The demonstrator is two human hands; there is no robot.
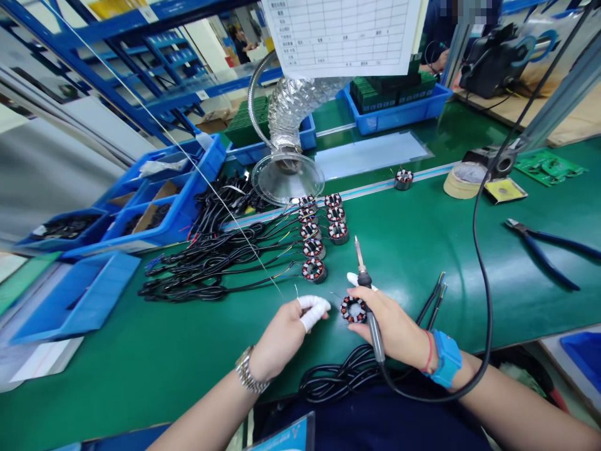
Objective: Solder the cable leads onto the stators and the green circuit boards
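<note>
In my right hand (394, 322) is a soldering iron (374, 332), its tip pointing up and away from me. The same hand's fingers grip a small ring-shaped motor stator (351, 309) with copper windings. My left hand (291, 326), white covers on its fingertips, is pinched just left of that stator, apart from it. A thin solder wire (225, 207) runs from the upper left down to the left hand, where a short end sticks up. Beyond the hands stand two rows of stators (313, 270), several with black cables attached.
A fume extraction hood (288, 178) hangs over the bench (211, 351). Coiled black cable (338, 376) lies by my body. Pliers (544, 244), a solder-tip stand (469, 175) and green circuit boards (547, 168) are at right. Blue bins (79, 300) stand left. The iron's cord (481, 275) arcs past my right arm.
</note>
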